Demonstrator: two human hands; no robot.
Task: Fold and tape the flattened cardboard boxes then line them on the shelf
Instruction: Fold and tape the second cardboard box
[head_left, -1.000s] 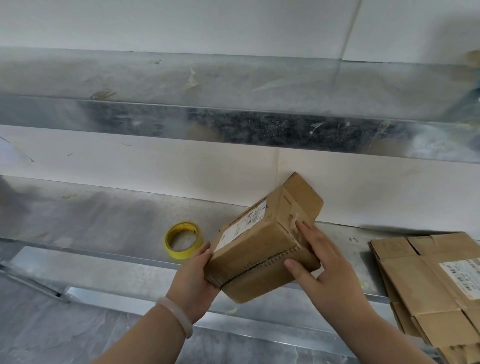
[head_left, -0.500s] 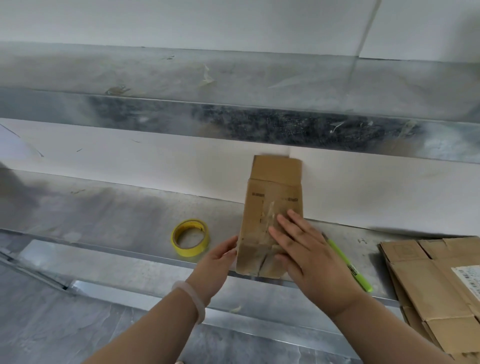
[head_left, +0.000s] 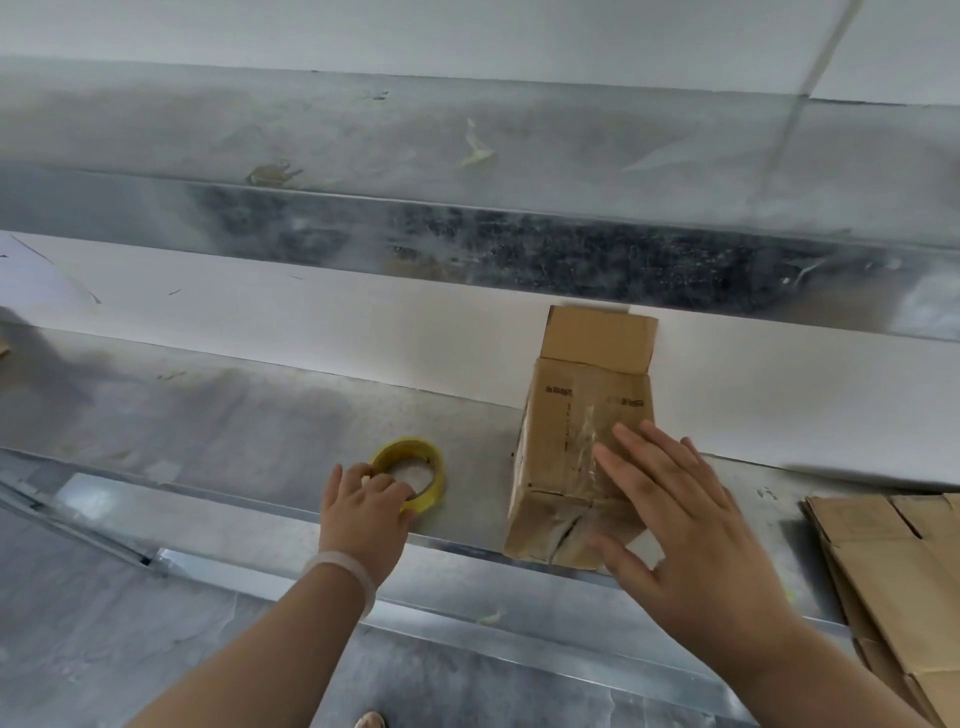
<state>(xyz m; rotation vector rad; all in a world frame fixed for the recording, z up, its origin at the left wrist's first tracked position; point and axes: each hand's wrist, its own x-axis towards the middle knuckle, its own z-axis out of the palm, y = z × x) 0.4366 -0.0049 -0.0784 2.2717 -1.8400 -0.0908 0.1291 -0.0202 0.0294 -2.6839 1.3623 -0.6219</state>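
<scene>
Taping step. The box (head_left: 587, 405) is steadied under the flat right hand (head_left: 696, 530); the tape (head_left: 410, 447) is, apparently, grasped by the left hand (head_left: 363, 512). Next, a strip must be drawn.

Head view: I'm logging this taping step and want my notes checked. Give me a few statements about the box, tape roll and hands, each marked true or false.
1. The cardboard box rests on the metal shelf. True.
2. The left hand curls its fingers over the yellow tape roll. True.
3. The right hand lifts the box clear of the shelf. False: it lies on the box with fingers spread, and the box sits on the shelf.
4. The tape roll lies to the right of the box. False: it lies to its left.
5. The box's far flap is taped shut. False: it stands open.
6. Flattened cardboard lies to the right of the box. True.
</scene>
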